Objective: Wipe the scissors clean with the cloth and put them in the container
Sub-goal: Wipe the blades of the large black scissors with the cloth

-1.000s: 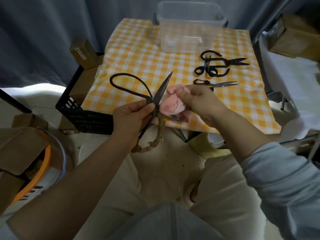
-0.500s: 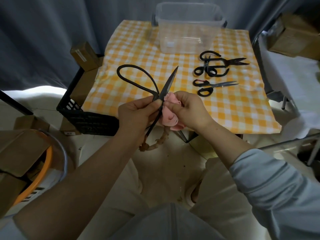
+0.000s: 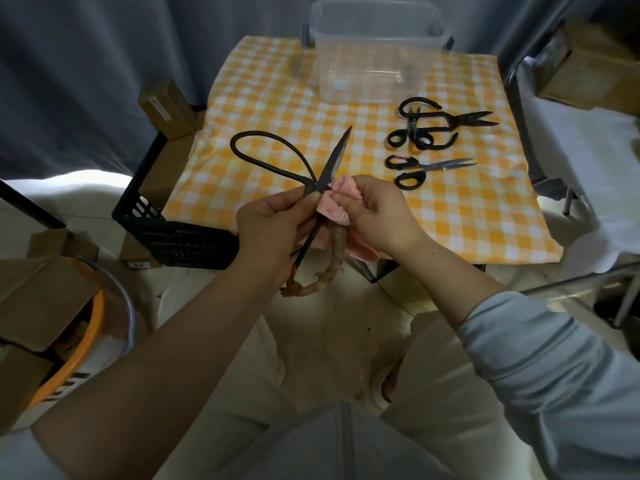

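Half-hidden scissors (image 3: 333, 161) in left hand (image 3: 273, 230), cloth (image 3: 334, 206) in right hand (image 3: 381, 216)

The large black iron scissors (image 3: 333, 160) are hidden at the pivot by the left hand (image 3: 273, 225), whose palm covers part of the lower handle. The right hand (image 3: 382, 214) half buries the crumpled pink cloth (image 3: 335, 206) in its grip. At 1 o'clock the small black scissors (image 3: 426, 128) overlap, so their number is unclear. At 10 o'clock the label on the brown cardboard box (image 3: 166, 109) is too small to read.

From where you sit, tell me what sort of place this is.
Likely a storeroom or makeshift work corner, not a proper workshop: a yellow checked tablecloth spread as the work surface, cardboard boxes and a black plastic crate crowding it, and a grey curtain hung behind.
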### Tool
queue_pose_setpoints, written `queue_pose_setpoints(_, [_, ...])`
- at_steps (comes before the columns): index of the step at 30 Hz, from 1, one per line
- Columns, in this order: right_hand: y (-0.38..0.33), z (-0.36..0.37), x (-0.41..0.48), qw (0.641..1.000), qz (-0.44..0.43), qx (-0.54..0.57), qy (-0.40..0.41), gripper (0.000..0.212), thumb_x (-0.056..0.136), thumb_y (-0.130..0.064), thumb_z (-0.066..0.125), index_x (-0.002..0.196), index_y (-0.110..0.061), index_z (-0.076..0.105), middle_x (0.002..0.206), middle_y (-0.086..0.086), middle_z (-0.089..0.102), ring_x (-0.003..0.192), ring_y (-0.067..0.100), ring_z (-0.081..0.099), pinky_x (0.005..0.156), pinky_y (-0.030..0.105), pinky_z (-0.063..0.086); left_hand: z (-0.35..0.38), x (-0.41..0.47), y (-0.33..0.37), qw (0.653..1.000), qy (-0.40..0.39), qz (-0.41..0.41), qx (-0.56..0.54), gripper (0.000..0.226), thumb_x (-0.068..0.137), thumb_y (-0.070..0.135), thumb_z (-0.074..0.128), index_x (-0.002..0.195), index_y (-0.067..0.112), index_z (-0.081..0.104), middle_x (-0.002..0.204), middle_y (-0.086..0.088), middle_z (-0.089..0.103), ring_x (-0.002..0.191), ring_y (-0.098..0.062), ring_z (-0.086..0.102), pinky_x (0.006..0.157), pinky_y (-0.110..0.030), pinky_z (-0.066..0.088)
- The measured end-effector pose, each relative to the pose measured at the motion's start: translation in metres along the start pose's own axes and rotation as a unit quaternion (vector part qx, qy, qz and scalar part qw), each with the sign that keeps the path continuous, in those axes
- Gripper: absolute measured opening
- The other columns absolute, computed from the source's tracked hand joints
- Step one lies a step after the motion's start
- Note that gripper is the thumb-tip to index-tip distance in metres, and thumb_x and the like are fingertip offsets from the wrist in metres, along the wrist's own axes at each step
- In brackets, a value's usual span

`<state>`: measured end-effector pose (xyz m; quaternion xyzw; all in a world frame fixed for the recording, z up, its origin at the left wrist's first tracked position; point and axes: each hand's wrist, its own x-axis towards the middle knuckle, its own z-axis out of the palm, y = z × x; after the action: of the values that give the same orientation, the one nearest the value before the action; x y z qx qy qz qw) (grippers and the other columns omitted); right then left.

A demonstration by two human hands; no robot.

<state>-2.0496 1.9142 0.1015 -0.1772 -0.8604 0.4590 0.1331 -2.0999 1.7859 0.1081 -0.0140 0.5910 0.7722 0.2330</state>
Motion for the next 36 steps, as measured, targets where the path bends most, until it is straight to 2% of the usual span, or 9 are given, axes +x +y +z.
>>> queue_pose_setpoints(5, [-0.004, 0.001, 0.005, 0.998, 0.055, 0.017, 0.032, 0.02, 0.097, -0.021, 0.049, 0.101, -0.007, 0.062, 0.095, 0.009, 0.066, 0.089, 0.023, 0.06, 0.082, 0.036, 0.05, -0.002, 0.001, -0.002, 1.0, 0.0, 0.009, 0.012, 0.011, 0.08, -0.003, 0.067, 0.086, 0.007, 0.069, 0.068, 0.001, 0.073, 0.067, -0.011, 0.071, 0.066, -0.021, 0.057])
queue_pose_setpoints(8, [-0.004, -0.011, 0.004, 0.996, 0.046, 0.051, -0.051, 0.027, 0.094, -0.024, 0.057, 0.099, 0.001, 0.064, 0.096, 0.02, 0.068, 0.089, 0.033, 0.064, 0.081, 0.043, 0.053, -0.006, 0.001, 0.002, 1.0, 0.004, 0.012, 0.002, 0.012, 0.08, -0.004, 0.066, 0.083, 0.008, 0.068, 0.066, 0.001, 0.072, 0.066, -0.012, 0.071, 0.063, -0.023, 0.058])
queue_pose_setpoints(10, [-0.006, -0.011, 0.004, 0.996, 0.01, 0.017, -0.088, 0.029, 0.092, -0.021, 0.06, 0.097, 0.007, 0.063, 0.092, 0.025, 0.066, 0.079, 0.034, 0.06, 0.071, 0.036, 0.051, -0.007, 0.001, 0.003, 1.0, -0.009, 0.011, -0.006, 0.01, 0.081, -0.004, 0.065, 0.083, 0.005, 0.069, 0.068, -0.002, 0.073, 0.068, -0.015, 0.071, 0.063, -0.024, 0.058])
queue_pose_setpoints(14, [-0.008, -0.013, 0.005, 0.988, -0.051, -0.097, -0.111, 0.022, 0.094, -0.016, 0.055, 0.092, 0.005, 0.06, 0.081, 0.013, 0.058, 0.073, 0.018, 0.048, 0.057, 0.017, 0.033, -0.004, -0.002, 0.004, 1.0, -0.026, 0.009, 0.002, 0.013, 0.082, -0.006, 0.064, 0.081, 0.006, 0.068, 0.065, -0.001, 0.072, 0.064, -0.013, 0.071, 0.059, -0.021, 0.056])
queue_pose_setpoints(17, [-0.003, -0.023, 0.002, 0.978, -0.066, -0.145, -0.133, 0.011, 0.093, -0.016, 0.057, 0.087, -0.007, 0.06, 0.072, -0.002, 0.051, 0.066, 0.011, 0.044, 0.054, 0.011, 0.031, -0.006, 0.001, 0.005, 1.0, -0.018, 0.018, 0.017, 0.014, 0.081, -0.006, 0.065, 0.08, 0.008, 0.067, 0.062, 0.003, 0.071, 0.061, -0.009, 0.07, 0.057, -0.019, 0.055])
queue_pose_setpoints(20, [0.004, -0.029, -0.003, 0.978, -0.043, -0.14, -0.148, 0.006, 0.091, -0.015, 0.059, 0.086, -0.012, 0.061, 0.069, -0.01, 0.051, 0.064, 0.006, 0.046, 0.056, 0.015, 0.035, -0.01, 0.002, 0.006, 0.999, -0.017, 0.029, 0.018, 0.015, 0.082, -0.005, 0.064, 0.083, 0.009, 0.069, 0.063, 0.004, 0.072, 0.06, -0.008, 0.069, 0.058, -0.018, 0.055])
queue_pose_setpoints(24, [-0.006, -0.022, 0.004, 0.992, -0.038, -0.049, -0.112, 0.009, 0.09, -0.011, 0.059, 0.086, -0.004, 0.062, 0.073, -0.001, 0.056, 0.07, 0.012, 0.05, 0.063, 0.026, 0.04, -0.006, 0.002, 0.003, 0.998, -0.039, 0.036, 0.019, 0.019, 0.083, -0.005, 0.064, 0.097, 0.006, 0.069, 0.072, -0.001, 0.074, 0.07, -0.014, 0.072, 0.064, -0.022, 0.057])
queue_pose_setpoints(30, [0.007, -0.03, 0.002, 0.973, -0.094, -0.159, -0.138, 0.014, 0.091, -0.014, 0.059, 0.092, 0.0, 0.061, 0.086, 0.015, 0.061, 0.079, 0.025, 0.054, 0.069, 0.036, 0.042, -0.008, 0.002, 0.007, 0.999, -0.02, 0.031, 0.0, 0.014, 0.082, -0.005, 0.064, 0.085, 0.007, 0.068, 0.065, 0.002, 0.072, 0.062, -0.01, 0.07, 0.058, -0.018, 0.054])
queue_pose_setpoints(36, [-0.006, -0.027, 0.006, 0.983, -0.096, -0.106, -0.118, 0.013, 0.092, -0.014, 0.057, 0.09, -0.001, 0.061, 0.084, 0.012, 0.06, 0.077, 0.02, 0.052, 0.066, 0.032, 0.041, -0.007, 0.005, 0.007, 0.996, -0.049, 0.073, 0.01, 0.022, 0.083, -0.005, 0.062, 0.1, 0.008, 0.067, 0.072, 0.001, 0.074, 0.072, -0.014, 0.071, 0.069, -0.022, 0.056])
